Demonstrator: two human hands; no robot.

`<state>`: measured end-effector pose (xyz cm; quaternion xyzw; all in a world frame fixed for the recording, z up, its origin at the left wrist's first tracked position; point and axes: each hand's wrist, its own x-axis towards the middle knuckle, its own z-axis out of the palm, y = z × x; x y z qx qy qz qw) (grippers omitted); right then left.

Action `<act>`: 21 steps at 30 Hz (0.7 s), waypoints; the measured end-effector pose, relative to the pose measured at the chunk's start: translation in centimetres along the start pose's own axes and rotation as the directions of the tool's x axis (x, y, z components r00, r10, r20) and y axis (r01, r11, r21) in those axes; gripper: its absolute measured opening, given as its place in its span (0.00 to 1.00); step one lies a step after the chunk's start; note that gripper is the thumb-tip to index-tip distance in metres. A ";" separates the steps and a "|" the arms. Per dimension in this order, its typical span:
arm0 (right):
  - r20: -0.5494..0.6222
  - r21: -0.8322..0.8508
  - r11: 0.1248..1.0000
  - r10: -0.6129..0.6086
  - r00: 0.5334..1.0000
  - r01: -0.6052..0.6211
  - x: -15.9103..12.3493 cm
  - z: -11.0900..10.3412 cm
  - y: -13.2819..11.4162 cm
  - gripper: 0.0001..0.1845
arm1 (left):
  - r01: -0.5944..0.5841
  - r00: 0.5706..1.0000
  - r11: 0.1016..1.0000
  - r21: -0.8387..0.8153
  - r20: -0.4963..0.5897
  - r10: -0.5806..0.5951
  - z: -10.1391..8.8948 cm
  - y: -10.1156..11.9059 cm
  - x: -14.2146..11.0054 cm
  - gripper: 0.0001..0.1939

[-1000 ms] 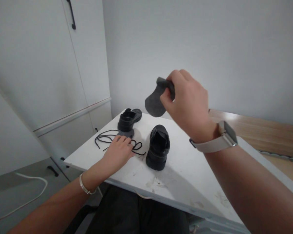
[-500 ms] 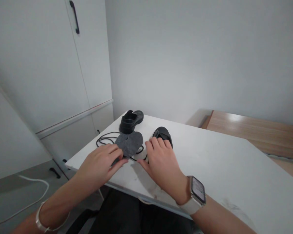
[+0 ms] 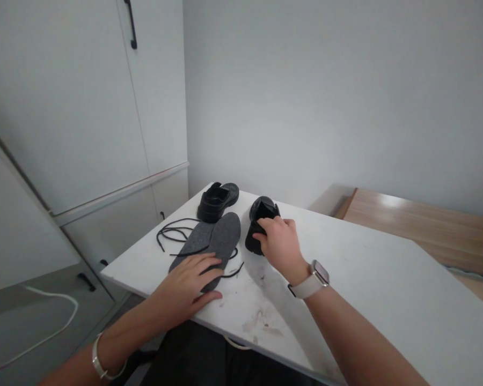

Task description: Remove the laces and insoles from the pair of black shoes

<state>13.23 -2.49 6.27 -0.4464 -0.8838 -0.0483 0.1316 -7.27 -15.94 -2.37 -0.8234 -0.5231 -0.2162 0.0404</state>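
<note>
My left hand (image 3: 191,279) lies flat, fingers spread, on the near end of two grey insoles (image 3: 219,238) that rest side by side on the white table (image 3: 358,279). Black shoelaces (image 3: 173,231) run under and beside the insoles. My right hand (image 3: 279,241), with a watch on the wrist, is closed around the heel of a black shoe (image 3: 261,214) standing just right of the insoles. A second black shoe (image 3: 217,199) sits farther back near the table's far corner.
White cabinets (image 3: 84,107) with black handles stand to the left, a white cable (image 3: 44,327) on the floor below them. A wooden surface (image 3: 422,225) adjoins the table at the right. Smudges mark the table's near edge (image 3: 261,321).
The insole my right hand held aloft now lies on the table beside the other one. My left hand moved onto the insoles, and my right hand moved to grip the nearer shoe.
</note>
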 end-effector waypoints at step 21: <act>-0.273 0.307 0.903 -0.218 0.937 0.299 -7.4 0.5 0.7 0.18 | -0.214 0.971 0.943 -0.256 -0.157 0.178 -2.9 3.4 -3.8 0.20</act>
